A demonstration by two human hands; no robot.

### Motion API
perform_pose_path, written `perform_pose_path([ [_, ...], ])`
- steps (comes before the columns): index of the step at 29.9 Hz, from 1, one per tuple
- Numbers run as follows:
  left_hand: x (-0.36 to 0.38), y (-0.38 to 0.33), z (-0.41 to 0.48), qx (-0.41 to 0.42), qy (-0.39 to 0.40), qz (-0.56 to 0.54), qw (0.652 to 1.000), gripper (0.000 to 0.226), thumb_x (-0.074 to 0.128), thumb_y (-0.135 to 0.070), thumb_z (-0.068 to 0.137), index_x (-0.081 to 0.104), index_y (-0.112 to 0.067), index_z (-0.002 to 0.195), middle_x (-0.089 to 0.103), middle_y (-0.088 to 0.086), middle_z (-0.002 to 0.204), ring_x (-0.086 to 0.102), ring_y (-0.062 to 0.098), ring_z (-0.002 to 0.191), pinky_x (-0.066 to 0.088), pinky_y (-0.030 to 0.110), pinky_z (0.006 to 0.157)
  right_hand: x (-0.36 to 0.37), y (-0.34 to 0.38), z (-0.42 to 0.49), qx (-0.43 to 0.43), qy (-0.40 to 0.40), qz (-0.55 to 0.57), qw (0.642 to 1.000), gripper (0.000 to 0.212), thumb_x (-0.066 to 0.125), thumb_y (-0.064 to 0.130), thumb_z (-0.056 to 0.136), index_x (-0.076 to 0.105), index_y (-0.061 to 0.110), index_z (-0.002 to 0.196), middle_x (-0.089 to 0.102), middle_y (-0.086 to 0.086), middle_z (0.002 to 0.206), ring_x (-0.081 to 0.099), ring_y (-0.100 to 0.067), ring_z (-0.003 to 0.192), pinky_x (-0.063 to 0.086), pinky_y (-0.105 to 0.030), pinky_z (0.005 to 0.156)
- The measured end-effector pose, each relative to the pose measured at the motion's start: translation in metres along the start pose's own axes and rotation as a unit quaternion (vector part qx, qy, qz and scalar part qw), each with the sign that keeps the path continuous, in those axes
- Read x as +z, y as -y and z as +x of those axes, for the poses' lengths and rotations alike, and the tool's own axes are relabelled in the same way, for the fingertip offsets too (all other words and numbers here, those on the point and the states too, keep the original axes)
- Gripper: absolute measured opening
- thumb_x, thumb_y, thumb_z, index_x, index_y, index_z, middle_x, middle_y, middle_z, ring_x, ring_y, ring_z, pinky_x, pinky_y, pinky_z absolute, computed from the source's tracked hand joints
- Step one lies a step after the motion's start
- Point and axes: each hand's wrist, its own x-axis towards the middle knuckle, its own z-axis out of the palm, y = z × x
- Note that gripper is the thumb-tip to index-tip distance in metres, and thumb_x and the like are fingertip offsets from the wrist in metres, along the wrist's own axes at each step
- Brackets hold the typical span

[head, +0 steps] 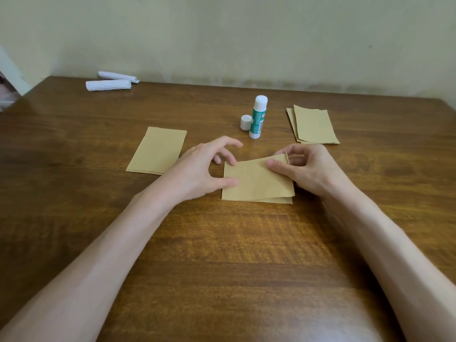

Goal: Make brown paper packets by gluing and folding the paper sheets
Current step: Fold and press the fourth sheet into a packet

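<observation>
Head view of a wooden tabletop (222, 255) set against a pale wall (246, 33). Centre: a folded sheet (256, 183) of brown paper lies near the middle of the tabletop in two layers, the upper layer raised along its right side and out of line with the lower layer at the near right corner. The left hand (197, 169) is spread and arched over the sheet's left edge, its thumb lying flat on the upper layer near that edge and one curved fingertip touching the far left corner; the index finger is lifted clear of the paper. The right hand (308, 169) pinches the far right corner of the upper layer, thumb on top and index finger behind the edge, with the other fingers curled beneath. Behind the hands, an uncapped glue stick (257, 117) with a green label stands upright, its white cap (245, 122) standing just beside it on the left. Left of the hands lies a flat brown packet pile (158, 150); on the far right lies a small stack of brown sheets (313, 125), slightly fanned. At the far left edge of the tabletop, well apart from the work, lie two white paper rolls (108, 84), one behind the other.
</observation>
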Motion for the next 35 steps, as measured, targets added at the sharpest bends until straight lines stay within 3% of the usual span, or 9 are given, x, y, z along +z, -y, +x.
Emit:
perform_pose_path([
  [4,0.001,0.002,0.000,0.003,-0.001,-0.003,1.000,0.068,0.081,-0.043,0.084,0.045,-0.051,0.140,0.064,-0.027,0.116,0.054,0.000,0.114,0.043,0.036,0.105,-0.004,-0.001,-0.002,-0.056,-0.050,-0.115,0.990,0.028,0.088,0.049,0.080,0.073,0.033,0.098,0.073,0.008,0.083,0.065,-0.004,0.079,0.048,-0.020,0.068],
  [10,0.002,0.003,0.000,0.005,0.000,-0.008,1.000,0.066,0.081,-0.042,0.085,0.045,-0.051,0.139,0.063,-0.027,0.117,0.053,0.000,0.114,0.044,0.040,0.106,-0.014,-0.005,0.000,-0.095,-0.052,-0.176,0.978,0.033,0.087,0.046,0.081,0.072,0.034,0.107,0.069,0.012,0.090,0.063,-0.005,0.083,0.048,-0.020,0.069],
  [14,0.001,0.002,0.000,0.002,-0.001,-0.006,1.000,0.068,0.081,-0.043,0.085,0.044,-0.051,0.141,0.063,-0.027,0.117,0.053,0.001,0.115,0.044,0.041,0.108,0.005,-0.006,-0.003,-0.228,-0.122,-0.183,0.948,0.020,0.078,0.040,0.093,0.073,0.026,0.107,0.068,0.010,0.097,0.064,-0.006,0.089,0.055,-0.029,0.078],
  [20,0.001,0.003,0.000,0.002,0.005,-0.018,1.000,0.073,0.081,-0.047,0.084,0.042,-0.050,0.145,0.063,-0.030,0.116,0.053,0.000,0.117,0.044,0.041,0.109,0.044,-0.006,-0.007,-0.294,-0.032,-0.265,0.918,0.042,0.056,0.049,0.103,0.063,0.023,0.135,0.060,0.000,0.132,0.053,-0.020,0.126,0.048,-0.042,0.102],
  [24,-0.003,0.002,-0.001,-0.009,0.047,-0.004,0.999,0.095,0.083,-0.047,0.082,0.029,-0.040,0.160,0.058,-0.033,0.125,0.045,-0.003,0.123,0.036,0.036,0.116,0.054,-0.009,-0.008,-0.297,-0.063,-0.327,0.895,0.047,0.036,0.043,0.112,0.056,0.015,0.144,0.054,-0.009,0.146,0.041,-0.029,0.147,0.038,-0.050,0.117],
  [27,-0.001,0.003,0.000,-0.014,0.052,-0.005,0.999,0.110,0.085,-0.053,0.077,0.019,-0.038,0.164,0.057,-0.032,0.129,0.044,0.000,0.126,0.033,0.038,0.119,0.060,-0.003,-0.009,-0.314,-0.088,-0.331,0.885,0.049,0.036,0.034,0.112,0.053,0.005,0.148,0.049,-0.017,0.156,0.033,-0.034,0.155,0.030,-0.052,0.126],
  [29,0.001,0.006,0.002,-0.017,0.041,-0.010,0.999,0.119,0.084,-0.062,0.071,0.011,-0.045,0.163,0.056,-0.022,0.138,0.044,0.006,0.131,0.036,0.044,0.118,0.066,0.006,-0.013,-0.342,-0.051,-0.269,0.899,0.049,0.039,0.026,0.114,0.044,0.001,0.155,0.041,-0.018,0.163,0.028,-0.028,0.158,0.022,-0.038,0.131],
  [31,0.001,0.006,0.003,-0.022,0.036,-0.006,0.999,0.125,0.085,-0.054,0.074,-0.001,-0.046,0.163,0.050,-0.011,0.151,0.040,0.012,0.142,0.033,0.048,0.121,0.070,0.016,-0.019,-0.331,0.024,-0.188,0.924,0.054,0.038,0.025,0.116,0.029,0.001,0.163,0.027,-0.013,0.171,0.017,-0.016,0.161,0.013,-0.021,0.130],
  [35,-0.002,-0.001,0.001,-0.033,0.044,-0.005,0.998,0.135,0.088,-0.034,0.081,-0.022,-0.046,0.159,0.036,-0.002,0.165,0.029,0.015,0.153,0.017,0.039,0.126,0.077,0.020,-0.025,-0.245,0.129,-0.177,0.944,0.068,0.026,0.046,0.115,0.001,0.015,0.170,-0.002,-0.002,0.178,-0.008,-0.005,0.161,-0.002,-0.027,0.132],
])
